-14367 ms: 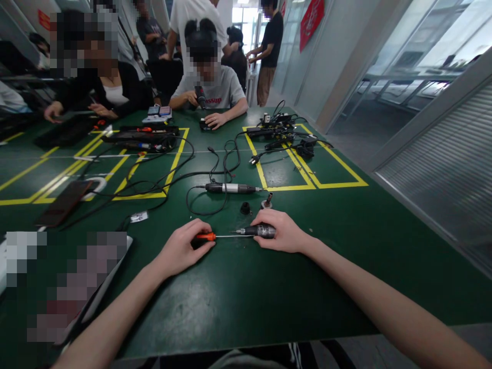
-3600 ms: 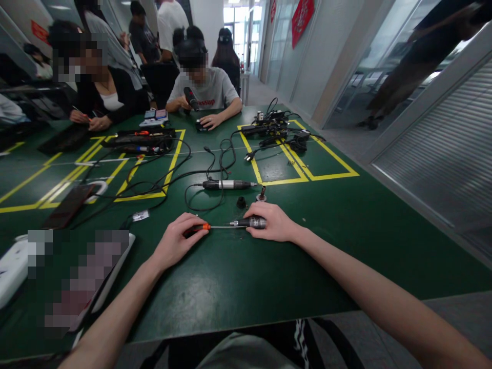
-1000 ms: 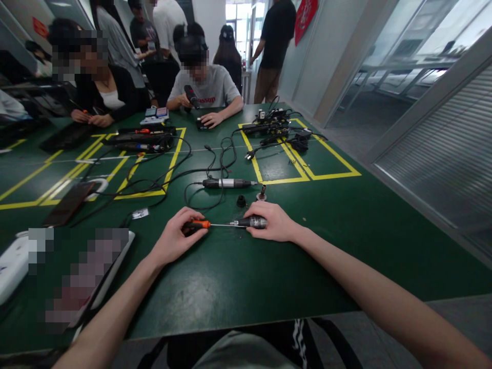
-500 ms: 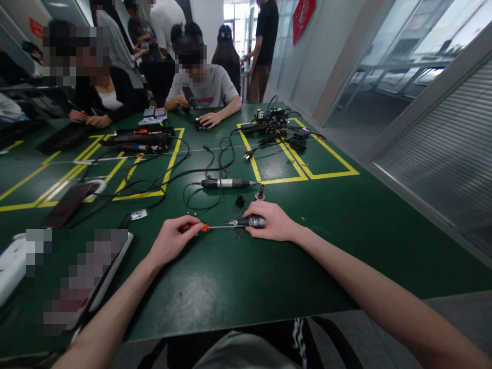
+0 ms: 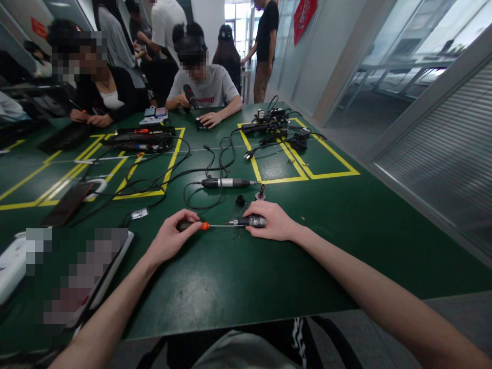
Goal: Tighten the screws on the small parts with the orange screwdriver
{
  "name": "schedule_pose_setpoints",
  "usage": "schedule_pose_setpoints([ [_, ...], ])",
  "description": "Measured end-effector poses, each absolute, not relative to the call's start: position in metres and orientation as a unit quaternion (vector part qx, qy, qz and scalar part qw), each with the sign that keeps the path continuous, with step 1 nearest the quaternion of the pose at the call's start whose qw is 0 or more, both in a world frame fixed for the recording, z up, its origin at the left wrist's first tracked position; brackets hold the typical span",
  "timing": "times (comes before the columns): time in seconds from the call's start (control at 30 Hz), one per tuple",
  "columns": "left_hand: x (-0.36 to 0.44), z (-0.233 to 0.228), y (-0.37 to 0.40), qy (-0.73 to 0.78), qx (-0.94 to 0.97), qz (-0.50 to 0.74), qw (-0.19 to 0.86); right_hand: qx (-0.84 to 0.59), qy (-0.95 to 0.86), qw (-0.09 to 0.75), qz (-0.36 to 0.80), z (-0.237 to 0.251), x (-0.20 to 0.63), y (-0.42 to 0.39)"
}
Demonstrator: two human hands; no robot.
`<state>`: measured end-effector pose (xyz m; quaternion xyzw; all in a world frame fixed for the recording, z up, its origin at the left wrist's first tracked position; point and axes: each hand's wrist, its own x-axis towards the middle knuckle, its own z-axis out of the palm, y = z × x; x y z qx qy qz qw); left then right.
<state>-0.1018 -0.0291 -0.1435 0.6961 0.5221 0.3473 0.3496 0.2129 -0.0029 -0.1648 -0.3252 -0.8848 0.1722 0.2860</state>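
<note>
My left hand (image 5: 172, 230) is closed around the handle of an orange-and-black screwdriver (image 5: 204, 226). The screwdriver's thin shaft points right, alongside a dark cylindrical tool part (image 5: 251, 221) with a narrow metal end. My right hand (image 5: 273, 220) grips that part, its fingers wrapped over the right end. Whether the screwdriver's tip touches the part is hidden by my right hand. Just beyond my right hand stand a small black cap-like piece (image 5: 240, 200) and a metal fitting with a round base (image 5: 260, 193).
A black-and-silver corded electric screwdriver (image 5: 226, 183) lies farther back. Tangled cables and adapters (image 5: 272, 125) fill the taped area behind. Left are a phone (image 5: 69, 204), a blurred-out device (image 5: 92, 277) and a white power strip (image 5: 15, 266). Co-workers sit across the green table (image 5: 346, 236).
My left fingers have shifted on the screwdriver handle, showing more of its dark part. The tool part under my right hand stays in place.
</note>
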Motion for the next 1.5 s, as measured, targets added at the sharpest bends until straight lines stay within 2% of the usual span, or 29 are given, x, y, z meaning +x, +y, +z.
schedule_pose_setpoints([
  [0.17,-0.1006,-0.1430,-0.0294,0.521,0.720,0.325,0.323,-0.315,-0.887,0.291,0.169,-0.1646,0.2124,-0.0024],
  [0.47,-0.1051,-0.1422,-0.0292,0.504,0.705,0.344,0.360,-0.323,-0.886,0.287,0.170,-0.1641,0.2128,-0.0030],
  [0.73,-0.0996,-0.1432,-0.0289,0.528,0.715,0.324,0.323,-0.322,-0.886,0.287,0.173,-0.1643,0.2130,-0.0028],
  [1.0,-0.1050,-0.1414,-0.0303,0.499,0.711,0.343,0.357,-0.320,-0.886,0.287,0.173,-0.1644,0.2134,-0.0026],
  [1.17,-0.1048,-0.1449,-0.0287,0.519,0.703,0.359,0.328,-0.325,-0.884,0.287,0.174,-0.1638,0.2130,-0.0032],
  [1.3,-0.1028,-0.1448,-0.0286,0.530,0.721,0.323,0.309,-0.325,-0.884,0.286,0.176,-0.1635,0.2128,-0.0034],
  [1.5,-0.1022,-0.1394,-0.0318,0.503,0.720,0.329,0.347,-0.321,-0.884,0.287,0.182,-0.1625,0.2130,-0.0034],
])
